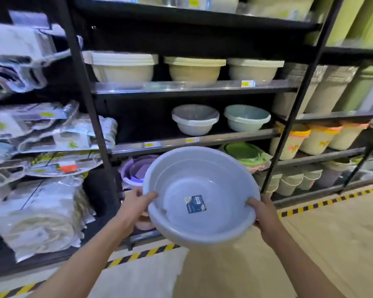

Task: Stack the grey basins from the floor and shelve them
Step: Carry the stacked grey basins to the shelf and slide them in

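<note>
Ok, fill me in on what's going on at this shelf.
A person holds a stack of grey basins by the rim, left hand on one side, right hand on the other, in front of the dark shelf. The stack is off the floor and not yet shelved. Two smaller basins sit on the middle shelf.

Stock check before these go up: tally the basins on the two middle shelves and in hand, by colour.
Cream basin stacks, upper middle shelf: 3
Grey basin, lower middle shelf: 1
Pale green basin beside it: 1
Grey basins held by left hand and right hand: 1 stack
Total: 6
</note>
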Tool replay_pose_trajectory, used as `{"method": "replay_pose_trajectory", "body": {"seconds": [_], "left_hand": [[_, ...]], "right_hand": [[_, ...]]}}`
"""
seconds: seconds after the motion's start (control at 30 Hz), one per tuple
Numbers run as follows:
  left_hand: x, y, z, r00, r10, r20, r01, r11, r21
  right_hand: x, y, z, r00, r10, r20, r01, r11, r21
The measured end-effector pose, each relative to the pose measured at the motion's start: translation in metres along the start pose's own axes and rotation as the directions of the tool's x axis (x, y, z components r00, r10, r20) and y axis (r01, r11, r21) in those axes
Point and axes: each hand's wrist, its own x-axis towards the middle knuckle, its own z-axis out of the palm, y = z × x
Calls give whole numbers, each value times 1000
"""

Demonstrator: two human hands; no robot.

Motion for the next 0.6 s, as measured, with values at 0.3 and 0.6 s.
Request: {"method": "replay_pose_trajectory", "body": {"seconds": [0.3,0.6], "left_hand": [[-33,69,-24,986,76,-151,-85,995,-55],[0,70,-21,961,30,-275,-61,993,-104]], "right_hand": [[15,-88,24,980,-113,165,107,993,45],[66,-97,49,959,-87,270,81,996,31]]}}
